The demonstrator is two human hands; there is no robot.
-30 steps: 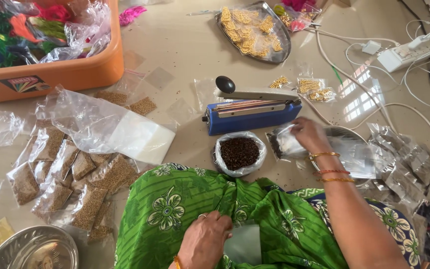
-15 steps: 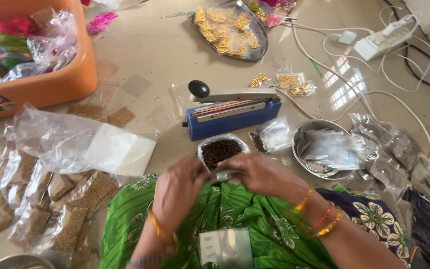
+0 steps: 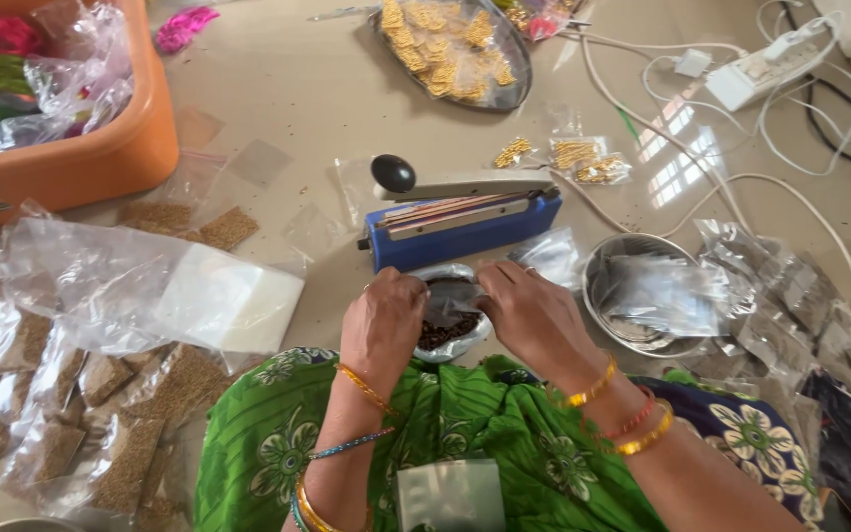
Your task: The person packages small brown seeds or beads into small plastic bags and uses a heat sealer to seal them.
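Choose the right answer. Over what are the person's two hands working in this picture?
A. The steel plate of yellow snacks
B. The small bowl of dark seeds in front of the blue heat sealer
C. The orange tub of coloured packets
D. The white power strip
B. The left hand and right hand meet, holding a small clear pouch, over the bowl of dark seeds in front of the blue heat sealer.

Soft, even daylight fills the scene, and a window's glare shines on the floor (image 3: 687,148) well beyond and to the right of my right hand (image 3: 534,310). Shadows are faint, only a light one under my left hand (image 3: 383,320). Focus is sharp around my grip, while straight lines bow slightly toward the frame's edges.
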